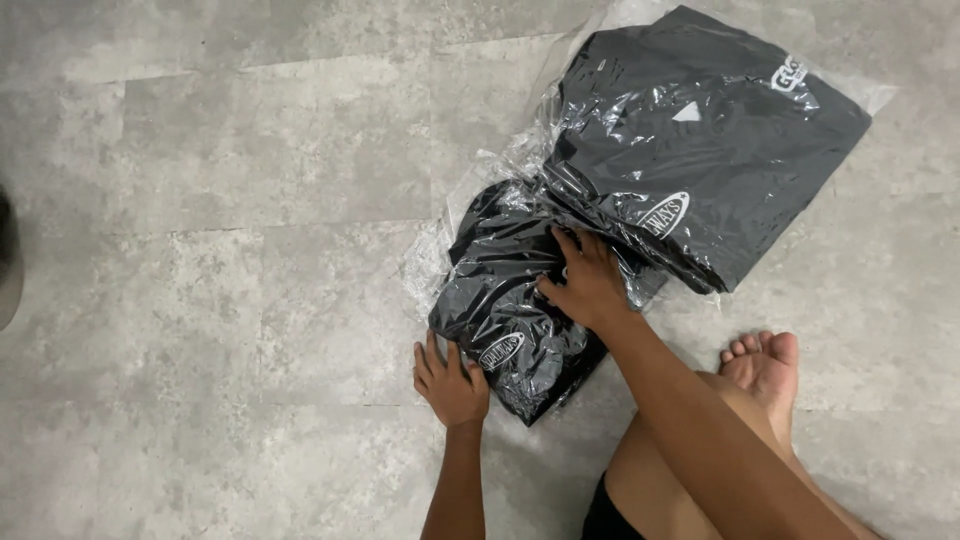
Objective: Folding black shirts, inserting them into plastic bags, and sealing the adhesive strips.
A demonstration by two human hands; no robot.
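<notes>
Now both hands, left hand (pixel 452 382) and right hand (pixel 588 283), press the bagged black garment (pixel 510 300).

open floor (pixel 230 180) left, bagged garments (pixel 700 140) right

Upper packet (pixel 700 130) cut by top edge; dark object (pixel 8 260) cropped left.

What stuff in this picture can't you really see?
- Head view: the lower bagged black garment is partly hidden under the right hand and the stack of bagged garments.
- The left hand fingertips are tucked at the bag's edge, so its grip is unclear.
- A dark object is cut off by the left edge.
- Glare on the plastic blurs the fabric's details.
- The bare foot and leg run out of the bottom edge.
</notes>
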